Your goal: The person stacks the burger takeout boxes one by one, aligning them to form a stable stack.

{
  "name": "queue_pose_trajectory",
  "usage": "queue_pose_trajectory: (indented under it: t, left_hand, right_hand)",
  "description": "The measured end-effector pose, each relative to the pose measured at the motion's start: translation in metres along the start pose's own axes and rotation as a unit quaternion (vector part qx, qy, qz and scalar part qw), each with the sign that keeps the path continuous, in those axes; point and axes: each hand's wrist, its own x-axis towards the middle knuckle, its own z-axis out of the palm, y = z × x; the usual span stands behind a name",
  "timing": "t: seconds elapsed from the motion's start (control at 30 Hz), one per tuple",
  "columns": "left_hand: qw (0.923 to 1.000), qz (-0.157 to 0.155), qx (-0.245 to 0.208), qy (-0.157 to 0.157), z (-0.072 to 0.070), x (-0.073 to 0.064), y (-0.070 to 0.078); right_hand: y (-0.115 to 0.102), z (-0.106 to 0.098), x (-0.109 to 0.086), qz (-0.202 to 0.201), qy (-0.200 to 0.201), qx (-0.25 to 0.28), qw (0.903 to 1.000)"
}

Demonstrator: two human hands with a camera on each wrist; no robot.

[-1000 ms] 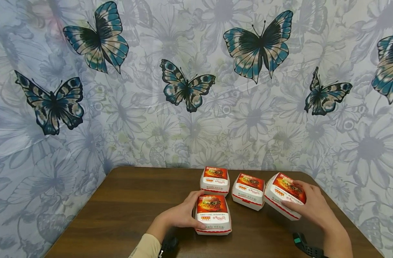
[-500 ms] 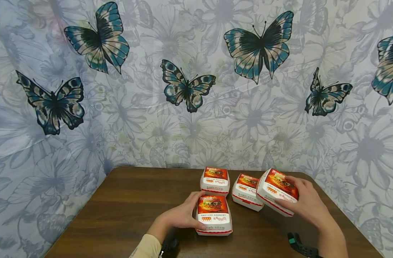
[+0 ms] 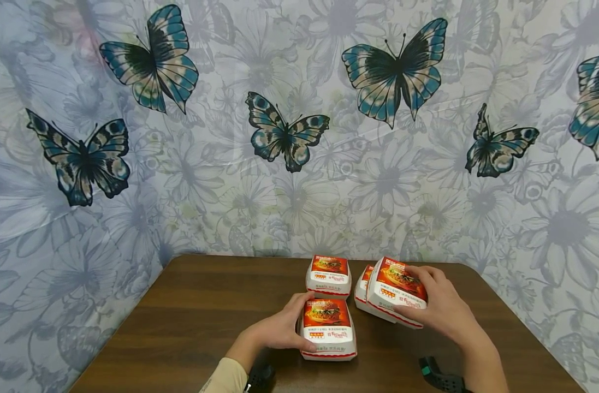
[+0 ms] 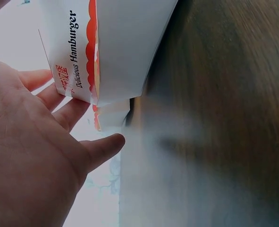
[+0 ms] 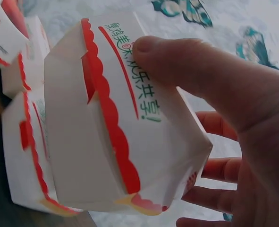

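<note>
In the head view, my left hand grips the left side of the near hamburger box, thumb at its front and fingers towards the back. That box sits on the table. My right hand holds a second hamburger box by its right side, tilted and raised. It overlaps another hamburger box, which is mostly hidden behind and beneath it. In the right wrist view, the thumb presses the held box's printed front. Left-hand fingers touch the box wall in the left wrist view.
One more hamburger box stands just behind the near one. All are on a brown wooden table. A wall covering with flowers and butterflies rises behind the table's far edge.
My right hand has carried its hamburger box leftward, so that it now covers most of the neighbouring box. The left hand and its box have hardly moved.
</note>
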Motion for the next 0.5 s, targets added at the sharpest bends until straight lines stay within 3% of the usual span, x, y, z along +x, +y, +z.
queue_pose_trajectory:
  t: [0.3, 0.5]
  left_hand:
    - [1.0, -0.001, -0.007, 0.001, 0.001, 0.0, 0.001]
    - [1.0, 0.002, -0.004, 0.002, 0.001, 0.001, 0.0]
  right_hand:
    - [-0.023, 0.017, 0.007, -0.031, -0.019, -0.009, 0.9993]
    - [-0.032, 0.023, 0.009, -0.045, -0.033, 0.015, 0.9983]
